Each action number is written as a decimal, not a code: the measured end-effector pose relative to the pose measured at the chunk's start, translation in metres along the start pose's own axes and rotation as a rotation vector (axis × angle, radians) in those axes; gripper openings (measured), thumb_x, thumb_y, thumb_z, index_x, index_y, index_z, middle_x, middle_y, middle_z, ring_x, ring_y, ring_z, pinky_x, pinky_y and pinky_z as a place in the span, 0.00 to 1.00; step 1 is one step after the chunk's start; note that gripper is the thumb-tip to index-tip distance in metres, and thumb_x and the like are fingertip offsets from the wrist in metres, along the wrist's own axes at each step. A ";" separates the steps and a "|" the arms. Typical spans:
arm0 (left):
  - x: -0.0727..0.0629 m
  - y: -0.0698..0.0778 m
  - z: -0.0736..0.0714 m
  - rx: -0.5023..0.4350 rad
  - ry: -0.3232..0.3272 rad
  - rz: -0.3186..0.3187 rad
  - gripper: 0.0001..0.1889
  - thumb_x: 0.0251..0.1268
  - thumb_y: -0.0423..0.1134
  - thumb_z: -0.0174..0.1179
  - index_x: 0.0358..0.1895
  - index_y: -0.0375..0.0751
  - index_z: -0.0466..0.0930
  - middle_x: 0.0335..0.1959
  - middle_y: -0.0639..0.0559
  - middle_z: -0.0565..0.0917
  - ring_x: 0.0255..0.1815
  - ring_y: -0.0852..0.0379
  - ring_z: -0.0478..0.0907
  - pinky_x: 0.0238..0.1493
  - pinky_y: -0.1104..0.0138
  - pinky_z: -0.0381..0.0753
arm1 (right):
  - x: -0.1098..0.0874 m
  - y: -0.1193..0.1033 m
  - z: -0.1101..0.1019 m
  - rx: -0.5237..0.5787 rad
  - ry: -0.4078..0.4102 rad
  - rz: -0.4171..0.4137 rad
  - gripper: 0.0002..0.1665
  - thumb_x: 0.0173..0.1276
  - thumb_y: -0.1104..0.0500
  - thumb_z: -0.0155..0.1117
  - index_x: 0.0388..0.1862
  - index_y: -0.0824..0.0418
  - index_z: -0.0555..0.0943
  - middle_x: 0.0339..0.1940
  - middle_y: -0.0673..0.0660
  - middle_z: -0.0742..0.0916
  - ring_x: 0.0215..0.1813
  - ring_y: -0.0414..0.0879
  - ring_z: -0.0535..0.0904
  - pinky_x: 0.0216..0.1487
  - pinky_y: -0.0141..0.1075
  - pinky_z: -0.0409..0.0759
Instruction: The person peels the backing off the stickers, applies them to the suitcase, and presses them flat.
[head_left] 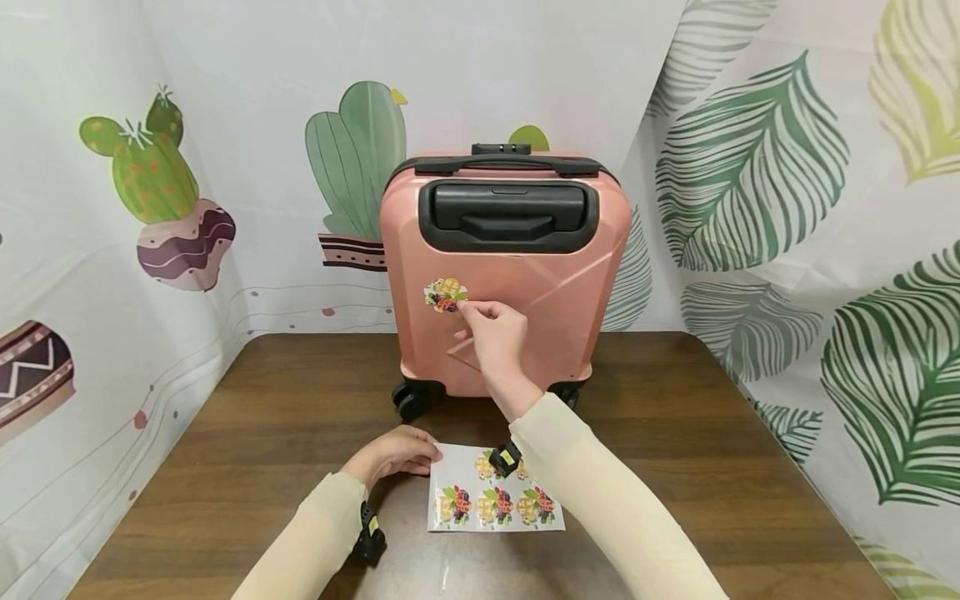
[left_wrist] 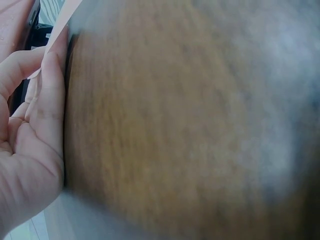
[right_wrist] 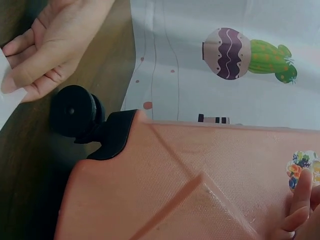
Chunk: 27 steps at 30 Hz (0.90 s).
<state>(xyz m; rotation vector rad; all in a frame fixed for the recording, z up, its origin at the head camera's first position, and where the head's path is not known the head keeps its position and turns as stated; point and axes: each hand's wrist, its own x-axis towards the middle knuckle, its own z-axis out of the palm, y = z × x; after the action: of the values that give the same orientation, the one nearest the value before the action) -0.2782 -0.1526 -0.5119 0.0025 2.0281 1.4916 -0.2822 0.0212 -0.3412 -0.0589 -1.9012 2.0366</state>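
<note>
A round fruit-print sticker [head_left: 446,295] is against the left part of the pink suitcase's [head_left: 540,308] front. At its right edge, my right hand [head_left: 498,333] pinches it with thumb and forefinger. The right wrist view shows a fingertip overlapping the sticker [right_wrist: 300,170]. Below, my left hand [head_left: 396,454] grips the upper left corner of a white sticker sheet [head_left: 450,467] between thumb and fingers. Several fruit stickers [head_left: 495,505] are on that sheet; my right sleeve and wrist camera cover part of it. In the left wrist view, the left hand [left_wrist: 35,110] holds the sheet's edge.
The suitcase stands upright on black wheels [head_left: 411,400] at the back of a brown wooden table [head_left: 300,400]. Its black handle [head_left: 510,215] is folded down. Behind hangs a cloth [head_left: 270,167] printed with cacti and leaves.
</note>
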 end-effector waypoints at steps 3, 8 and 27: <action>0.000 -0.001 0.000 -0.001 0.004 0.001 0.03 0.64 0.30 0.64 0.36 0.33 0.81 0.26 0.55 0.80 0.28 0.65 0.79 0.35 0.72 0.85 | -0.002 0.002 -0.001 0.016 -0.007 -0.001 0.09 0.68 0.57 0.72 0.38 0.63 0.90 0.35 0.60 0.93 0.19 0.40 0.83 0.34 0.37 0.85; 0.001 -0.002 0.000 -0.003 0.008 0.009 0.02 0.64 0.29 0.64 0.35 0.33 0.81 0.26 0.55 0.79 0.28 0.65 0.79 0.36 0.72 0.85 | -0.002 0.006 -0.003 0.062 -0.001 -0.007 0.08 0.67 0.59 0.73 0.36 0.64 0.89 0.30 0.57 0.91 0.17 0.42 0.80 0.31 0.38 0.84; 0.004 -0.005 -0.001 -0.006 0.016 0.007 0.02 0.63 0.29 0.64 0.36 0.32 0.82 0.26 0.55 0.80 0.27 0.65 0.79 0.35 0.72 0.84 | -0.018 0.027 -0.026 -0.043 -0.065 0.012 0.09 0.68 0.59 0.70 0.41 0.64 0.85 0.28 0.44 0.79 0.33 0.41 0.75 0.36 0.30 0.74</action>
<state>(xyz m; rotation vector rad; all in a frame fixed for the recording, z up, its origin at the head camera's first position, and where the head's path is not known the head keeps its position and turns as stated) -0.2804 -0.1534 -0.5177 -0.0045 2.0380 1.5067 -0.2648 0.0401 -0.3733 -0.0153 -1.9888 2.0291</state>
